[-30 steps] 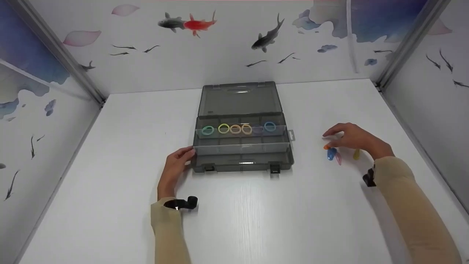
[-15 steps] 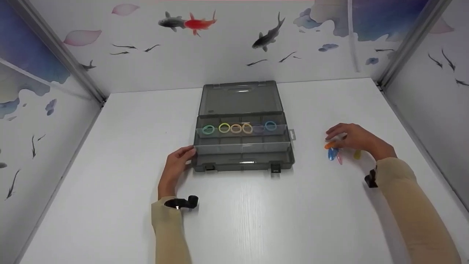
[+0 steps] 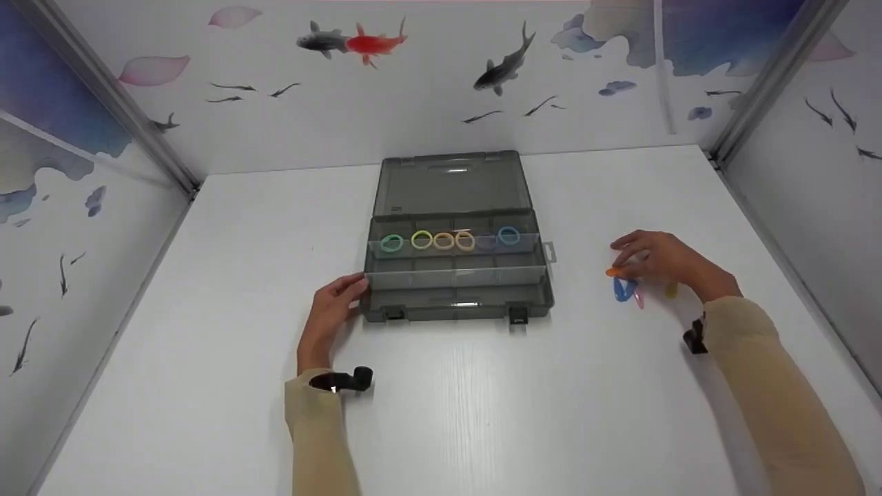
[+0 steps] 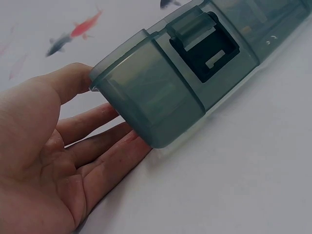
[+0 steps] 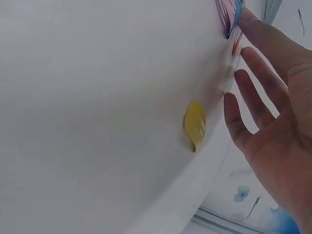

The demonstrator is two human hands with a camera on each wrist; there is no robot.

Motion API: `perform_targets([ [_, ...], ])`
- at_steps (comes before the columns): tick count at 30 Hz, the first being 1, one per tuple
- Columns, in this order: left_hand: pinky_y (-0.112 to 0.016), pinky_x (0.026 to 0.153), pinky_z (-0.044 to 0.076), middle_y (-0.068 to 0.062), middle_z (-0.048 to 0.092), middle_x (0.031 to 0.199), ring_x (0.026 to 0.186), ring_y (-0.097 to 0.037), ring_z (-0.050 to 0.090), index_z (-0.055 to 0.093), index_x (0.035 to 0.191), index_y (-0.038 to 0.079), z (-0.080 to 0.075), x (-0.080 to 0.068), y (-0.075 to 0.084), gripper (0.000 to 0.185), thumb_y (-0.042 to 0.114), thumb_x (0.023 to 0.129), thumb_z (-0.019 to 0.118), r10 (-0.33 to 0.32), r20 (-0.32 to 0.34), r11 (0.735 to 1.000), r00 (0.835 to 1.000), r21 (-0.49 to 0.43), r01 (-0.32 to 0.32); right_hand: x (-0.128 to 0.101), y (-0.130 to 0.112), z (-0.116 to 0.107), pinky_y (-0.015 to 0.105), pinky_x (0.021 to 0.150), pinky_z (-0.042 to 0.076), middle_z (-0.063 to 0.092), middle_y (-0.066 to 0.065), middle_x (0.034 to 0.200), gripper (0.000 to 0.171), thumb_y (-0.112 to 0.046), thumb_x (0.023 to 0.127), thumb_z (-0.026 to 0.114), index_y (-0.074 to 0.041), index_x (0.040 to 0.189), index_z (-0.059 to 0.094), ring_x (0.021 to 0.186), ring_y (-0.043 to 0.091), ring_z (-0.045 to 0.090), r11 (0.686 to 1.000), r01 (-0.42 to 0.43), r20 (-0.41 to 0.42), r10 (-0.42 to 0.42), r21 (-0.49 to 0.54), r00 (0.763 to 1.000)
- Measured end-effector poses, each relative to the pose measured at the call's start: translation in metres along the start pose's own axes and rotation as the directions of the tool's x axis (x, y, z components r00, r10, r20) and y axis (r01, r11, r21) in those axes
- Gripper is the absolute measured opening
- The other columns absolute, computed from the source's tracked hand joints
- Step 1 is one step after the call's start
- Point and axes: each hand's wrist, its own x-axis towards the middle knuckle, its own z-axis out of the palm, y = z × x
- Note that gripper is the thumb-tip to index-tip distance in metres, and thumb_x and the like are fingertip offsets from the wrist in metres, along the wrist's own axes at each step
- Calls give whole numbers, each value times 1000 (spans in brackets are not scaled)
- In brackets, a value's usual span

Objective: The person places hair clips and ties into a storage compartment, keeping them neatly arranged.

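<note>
Right hand (image 3: 663, 260), right of centre: fingers mostly straight over orange piece (image 3: 612, 273), hold unclear. Left hand (image 3: 329, 311): open, steadying box (image 3: 455, 238) corner.

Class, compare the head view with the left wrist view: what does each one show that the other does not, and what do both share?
Only the head view shows the coloured rings in the box's back row, the right hand and small coloured pieces beside it. Only the left wrist view shows the front latch close up. Both show the left hand touching the grey box at its corner.
</note>
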Motion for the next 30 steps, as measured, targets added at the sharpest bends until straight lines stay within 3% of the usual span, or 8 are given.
perform_targets([
  [5, -45, 112, 41, -8, 58, 144, 132, -26, 54, 60, 138, 16, 0, -1, -1, 46, 38, 98, 64, -6, -2, 1000, 1000, -2, 6, 0, -2, 3, 67, 115, 27, 51, 15, 148, 20, -27, 92, 74, -11, 103, 79, 144, 46, 32, 998, -53, -5, 53, 31, 999],
  [15, -44, 112, 41, -8, 58, 143, 132, -24, 54, 60, 139, 15, 0, -3, 0, 47, 38, 98, 64, -8, -1, 1000, 1000, -24, 8, 1, -6, 9, 65, 114, 31, 54, 20, 140, 23, -20, 91, 74, -2, 107, 76, 138, 45, 39, 1000, -20, -54, 21, 23, 998],
  [22, -44, 114, 41, -9, 57, 144, 133, -25, 53, 59, 139, 14, 1, -1, 2, 48, 37, 98, 65, -11, 3, 1000, 1000, -27, 11, 3, -9, 10, 65, 114, 33, 54, 20, 139, 23, -19, 92, 73, -3, 108, 75, 135, 45, 42, 1000, -25, -66, 26, 7, 998],
  [30, -44, 111, 44, -10, 57, 144, 132, -26, 53, 59, 139, 13, 1, 0, 0, 47, 35, 99, 64, 10, 10, 999, 1000, -40, -10, 4, -25, 8, 62, 107, 42, 61, 20, 133, 17, -17, 92, 73, -6, 104, 75, 129, 41, 52, 997, 73, -120, -69, 31, 990],
])
